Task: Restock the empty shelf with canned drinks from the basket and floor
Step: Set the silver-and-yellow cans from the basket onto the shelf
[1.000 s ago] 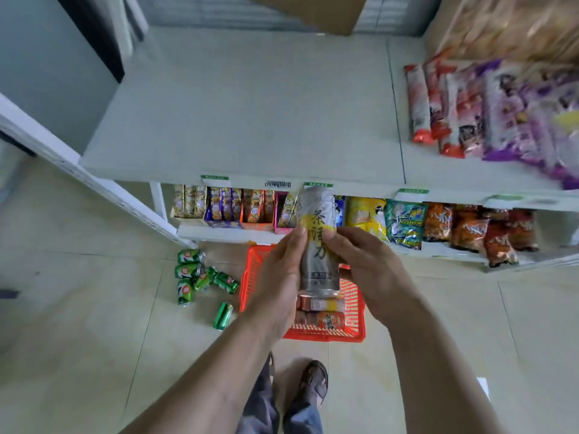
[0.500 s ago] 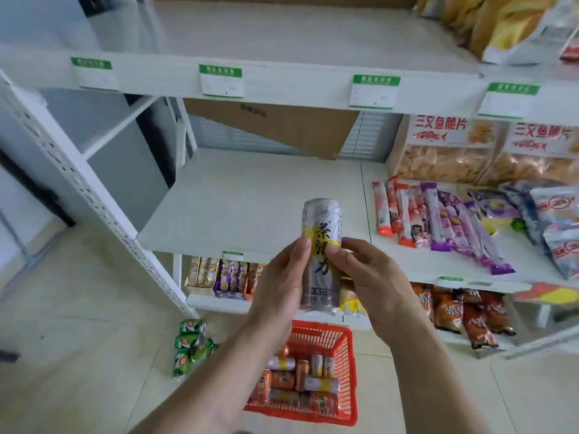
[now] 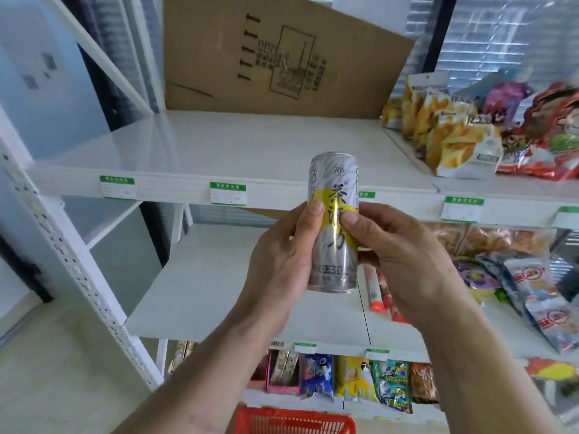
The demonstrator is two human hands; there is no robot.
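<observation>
Silver tall can with yellow band (image 3: 334, 223): upright, our left hand (image 3: 282, 264) and right hand (image 3: 404, 255) clasp it.
White empty shelf (image 3: 235, 151): at 12 o'clock, beyond our can.

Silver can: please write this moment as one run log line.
silver can upright | left hand and right hand both grip it | upper shelf bare ahead

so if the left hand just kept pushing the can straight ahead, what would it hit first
Probably the front lip of the upper shelf, with its price tags, since the can in the left hand sits level with that edge. Depth is unclear; raised slightly, it would clear onto bare shelf.
</observation>
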